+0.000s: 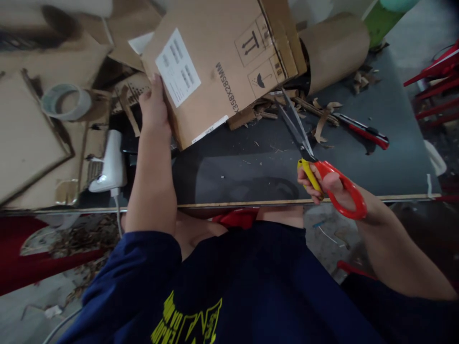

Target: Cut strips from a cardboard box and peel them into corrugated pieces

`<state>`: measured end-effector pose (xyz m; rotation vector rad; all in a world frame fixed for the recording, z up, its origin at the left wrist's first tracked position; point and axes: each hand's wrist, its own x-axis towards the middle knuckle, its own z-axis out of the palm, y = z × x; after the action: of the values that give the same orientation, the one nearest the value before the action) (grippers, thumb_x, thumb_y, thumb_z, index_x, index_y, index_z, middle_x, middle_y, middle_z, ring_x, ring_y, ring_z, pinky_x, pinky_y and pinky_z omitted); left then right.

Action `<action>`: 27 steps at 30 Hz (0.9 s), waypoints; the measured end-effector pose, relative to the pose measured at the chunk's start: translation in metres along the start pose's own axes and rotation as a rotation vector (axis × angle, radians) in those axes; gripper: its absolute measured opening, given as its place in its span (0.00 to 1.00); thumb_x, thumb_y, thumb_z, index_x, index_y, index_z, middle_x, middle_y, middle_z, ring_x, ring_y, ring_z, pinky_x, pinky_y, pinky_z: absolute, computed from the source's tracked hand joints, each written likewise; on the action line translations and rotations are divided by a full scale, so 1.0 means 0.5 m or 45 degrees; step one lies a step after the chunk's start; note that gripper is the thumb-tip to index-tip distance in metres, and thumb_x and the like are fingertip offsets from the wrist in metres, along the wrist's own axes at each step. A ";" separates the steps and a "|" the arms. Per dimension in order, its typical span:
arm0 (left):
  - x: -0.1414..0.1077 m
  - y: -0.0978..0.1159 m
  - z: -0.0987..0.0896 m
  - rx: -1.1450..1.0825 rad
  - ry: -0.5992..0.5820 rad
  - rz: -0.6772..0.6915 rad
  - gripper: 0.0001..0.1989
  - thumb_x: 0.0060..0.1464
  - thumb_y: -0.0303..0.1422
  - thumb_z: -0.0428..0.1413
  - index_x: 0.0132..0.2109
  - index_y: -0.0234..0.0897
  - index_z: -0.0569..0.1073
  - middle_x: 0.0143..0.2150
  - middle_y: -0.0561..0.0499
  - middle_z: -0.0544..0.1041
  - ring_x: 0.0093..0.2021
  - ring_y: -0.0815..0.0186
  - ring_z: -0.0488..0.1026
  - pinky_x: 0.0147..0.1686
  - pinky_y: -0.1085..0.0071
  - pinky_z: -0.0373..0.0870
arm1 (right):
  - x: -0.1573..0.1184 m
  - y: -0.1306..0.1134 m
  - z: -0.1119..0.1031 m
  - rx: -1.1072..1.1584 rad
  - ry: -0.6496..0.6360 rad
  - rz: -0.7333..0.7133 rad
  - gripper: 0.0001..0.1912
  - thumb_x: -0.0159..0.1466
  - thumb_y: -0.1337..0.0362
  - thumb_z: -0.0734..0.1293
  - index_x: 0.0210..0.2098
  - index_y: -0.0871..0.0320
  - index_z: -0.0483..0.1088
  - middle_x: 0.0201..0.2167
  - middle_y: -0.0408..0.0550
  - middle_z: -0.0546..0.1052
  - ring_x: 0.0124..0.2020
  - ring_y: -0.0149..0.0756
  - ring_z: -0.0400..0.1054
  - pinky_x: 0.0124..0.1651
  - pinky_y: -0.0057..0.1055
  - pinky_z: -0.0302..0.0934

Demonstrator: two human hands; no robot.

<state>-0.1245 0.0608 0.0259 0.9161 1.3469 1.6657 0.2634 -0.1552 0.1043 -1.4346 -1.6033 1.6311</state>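
Head view: holding cardboard box (pixel 215 57) with left hand (pixel 156 107), fingers wrapped on its left edge, some hidden behind it. Box angled, extending right of and away from left fingers. Can read on its printed face: white label (pixel 178 68), double-arrow mark, umbrella mark, text ending in 358X285MM.

Holding scissors (pixel 307 152) in right hand (pixel 335 188): fingers curled round yellow handle, thumb at red handle. Pointing ahead of right fingers, blades slightly parted, tips just beside box's lower right corner. Cannot tell if touching it.

Lying ahead of right fingers, around blade tips: torn cardboard scraps (pixel 324 124). Ahead and to the right of same fingers: red-and-black utility knife (pixel 362 130), apart from scissors. Farther beyond them: brown cardboard tube (pixel 339 52), lying on its side.

Well left of left fingers: tape roll (pixel 85 104), on flat cardboard (pixel 28 138). Left of them too but closer to body: white corded handheld tool (pixel 112 160), exact type unclear. Between both hands, nearer body: bare stretch of dark tabletop (pixel 233 177), sprinkled with small bits.
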 end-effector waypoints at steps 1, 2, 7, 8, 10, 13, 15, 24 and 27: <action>0.000 -0.002 0.000 -0.012 -0.010 0.018 0.15 0.68 0.36 0.54 0.41 0.27 0.77 0.36 0.46 0.83 0.41 0.66 0.82 0.63 0.62 0.71 | 0.010 -0.004 0.004 0.010 0.022 -0.003 0.39 0.59 0.26 0.57 0.43 0.56 0.66 0.32 0.42 0.62 0.26 0.25 0.56 0.26 0.25 0.62; 0.000 -0.002 0.001 -0.023 -0.017 0.030 0.14 0.68 0.36 0.54 0.40 0.27 0.77 0.35 0.46 0.83 0.40 0.66 0.82 0.62 0.63 0.72 | 0.020 -0.006 0.008 0.034 0.040 -0.004 0.40 0.57 0.24 0.58 0.42 0.56 0.66 0.32 0.41 0.62 0.25 0.24 0.56 0.26 0.25 0.62; -0.014 0.002 0.012 -0.018 -0.041 0.040 0.15 0.70 0.33 0.51 0.37 0.29 0.77 0.30 0.50 0.82 0.36 0.70 0.81 0.57 0.69 0.75 | 0.063 -0.011 0.026 0.108 0.157 0.045 0.40 0.55 0.25 0.61 0.41 0.57 0.65 0.31 0.42 0.62 0.23 0.24 0.54 0.23 0.27 0.60; -0.017 0.002 0.014 -0.001 -0.038 0.045 0.15 0.70 0.32 0.51 0.36 0.29 0.77 0.30 0.51 0.82 0.35 0.70 0.80 0.57 0.69 0.75 | 0.067 -0.012 0.027 0.089 0.179 0.059 0.40 0.54 0.25 0.61 0.40 0.57 0.65 0.32 0.43 0.63 0.24 0.25 0.55 0.24 0.28 0.60; -0.020 0.004 0.016 0.039 -0.021 0.053 0.15 0.70 0.33 0.52 0.36 0.31 0.77 0.31 0.51 0.82 0.34 0.69 0.80 0.54 0.69 0.77 | 0.071 -0.013 0.029 0.038 0.186 0.080 0.41 0.54 0.25 0.61 0.41 0.57 0.65 0.33 0.43 0.63 0.27 0.27 0.57 0.28 0.29 0.60; -0.023 0.006 0.020 0.050 -0.015 0.066 0.14 0.69 0.32 0.52 0.35 0.31 0.77 0.33 0.49 0.83 0.34 0.68 0.80 0.50 0.68 0.79 | 0.071 -0.013 0.027 0.012 0.130 0.095 0.44 0.53 0.23 0.61 0.45 0.57 0.66 0.32 0.43 0.63 0.29 0.30 0.58 0.30 0.30 0.60; -0.026 0.010 0.024 0.038 -0.016 0.056 0.14 0.69 0.30 0.52 0.35 0.31 0.77 0.33 0.49 0.83 0.32 0.69 0.79 0.48 0.69 0.79 | 0.072 -0.010 0.025 0.023 0.127 0.092 0.46 0.52 0.22 0.60 0.46 0.58 0.67 0.34 0.44 0.64 0.29 0.29 0.57 0.29 0.29 0.60; -0.021 0.008 0.018 0.133 -0.023 0.005 0.14 0.69 0.31 0.52 0.39 0.25 0.77 0.34 0.45 0.83 0.36 0.67 0.81 0.55 0.64 0.76 | 0.080 0.011 0.022 0.221 0.103 0.034 0.48 0.48 0.21 0.62 0.46 0.58 0.67 0.37 0.45 0.65 0.26 0.22 0.53 0.25 0.23 0.55; -0.017 0.005 0.015 0.138 -0.052 0.005 0.13 0.69 0.31 0.52 0.40 0.26 0.77 0.32 0.49 0.82 0.35 0.69 0.81 0.55 0.65 0.76 | 0.076 0.000 0.025 0.173 0.164 0.055 0.45 0.49 0.23 0.65 0.44 0.58 0.68 0.37 0.45 0.66 0.27 0.23 0.55 0.25 0.23 0.56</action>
<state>-0.1146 0.0558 0.0290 1.0107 1.4193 1.5813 0.2387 -0.1280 0.0883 -1.4800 -1.3732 1.6039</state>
